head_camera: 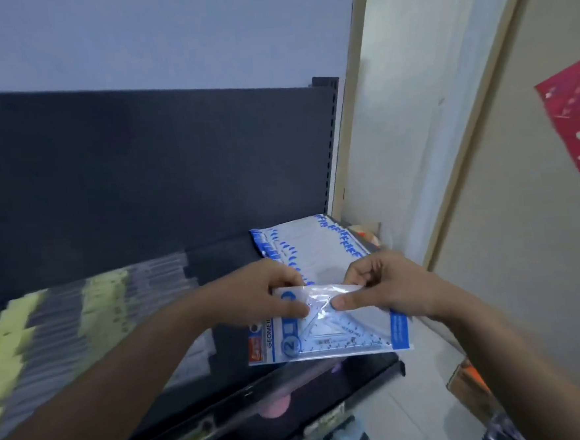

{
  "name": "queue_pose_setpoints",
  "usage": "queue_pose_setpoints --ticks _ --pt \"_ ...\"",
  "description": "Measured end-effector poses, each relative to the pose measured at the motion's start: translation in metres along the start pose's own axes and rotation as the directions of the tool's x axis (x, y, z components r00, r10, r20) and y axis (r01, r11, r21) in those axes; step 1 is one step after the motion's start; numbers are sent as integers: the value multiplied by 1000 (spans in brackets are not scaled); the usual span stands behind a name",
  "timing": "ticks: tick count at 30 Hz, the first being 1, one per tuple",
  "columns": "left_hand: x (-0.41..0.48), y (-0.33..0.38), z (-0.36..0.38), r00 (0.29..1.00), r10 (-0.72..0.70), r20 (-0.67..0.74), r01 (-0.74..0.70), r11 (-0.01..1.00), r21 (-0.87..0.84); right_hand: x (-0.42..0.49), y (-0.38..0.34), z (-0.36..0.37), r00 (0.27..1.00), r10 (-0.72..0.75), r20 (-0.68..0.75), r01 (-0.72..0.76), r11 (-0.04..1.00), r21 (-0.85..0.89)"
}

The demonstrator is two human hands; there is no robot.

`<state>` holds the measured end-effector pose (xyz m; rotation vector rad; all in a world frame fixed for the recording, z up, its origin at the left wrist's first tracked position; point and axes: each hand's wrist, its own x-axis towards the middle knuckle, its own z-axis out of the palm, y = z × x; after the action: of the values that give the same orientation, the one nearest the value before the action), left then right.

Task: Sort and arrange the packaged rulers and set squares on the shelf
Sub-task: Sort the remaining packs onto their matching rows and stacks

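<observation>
A clear plastic pack of set squares (337, 333) with blue and red print hangs in front of the black shelf (222, 255). My left hand (266, 292) pinches its top left edge, thumb on the front. My right hand (382, 287) pinches the top right edge, thumb pressed on the plastic. Behind the pack, a fanned row of similar white-and-blue packs (314, 249) lies on the shelf at the right end. On the left of the shelf lie several overlapping ruler packs (59, 325) with yellow-green header cards.
A black back panel (141, 168) rises behind the shelf. A cream wall and door frame (413, 142) stand close on the right, with a red sheet (577, 124) stuck there. Lower shelves with mixed goods and a cardboard box (468, 389) sit below.
</observation>
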<state>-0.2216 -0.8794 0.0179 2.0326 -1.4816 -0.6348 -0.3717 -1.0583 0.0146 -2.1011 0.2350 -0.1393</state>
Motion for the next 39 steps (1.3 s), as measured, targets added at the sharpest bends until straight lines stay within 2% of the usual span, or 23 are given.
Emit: queue_pose_setpoints --ticks 3,5,9,12,14,17,19,26,31,39 --pt "45 19 27 991 -103 -91 95 992 -87 14 40 -59 997 -48 53 52 996 -76" --pt "70 29 40 976 -157 -150 149 987 -64 23 62 -88 996 -80 49 85 990 -111" --pt "96 35 59 926 -287 -244 274 958 -88 46 94 -107 993 -118 4 115 965 -236" --pt "98 31 69 838 -401 -369 465 879 101 55 104 -98 987 -145 74 162 911 -379" --pt "96 30 73 799 -364 -479 531 801 277 56 111 -90 982 -125 143 183 823 -539" --pt "93 28 79 807 -262 -529 512 756 408 57 115 -81 971 -155 184 233 788 -569" --pt "90 25 83 813 -223 -538 514 708 484 60 116 -78 963 -155 222 258 772 -582" --pt "83 19 85 861 -319 -396 452 836 310 62 114 -78 932 -179 316 336 755 -563" --pt "81 15 86 885 -315 -343 411 874 258 57 116 -78 933 -129 337 303 789 -535" --pt "101 7 74 863 -385 -329 484 815 317 75 115 -75 950 -60 306 211 845 -492"
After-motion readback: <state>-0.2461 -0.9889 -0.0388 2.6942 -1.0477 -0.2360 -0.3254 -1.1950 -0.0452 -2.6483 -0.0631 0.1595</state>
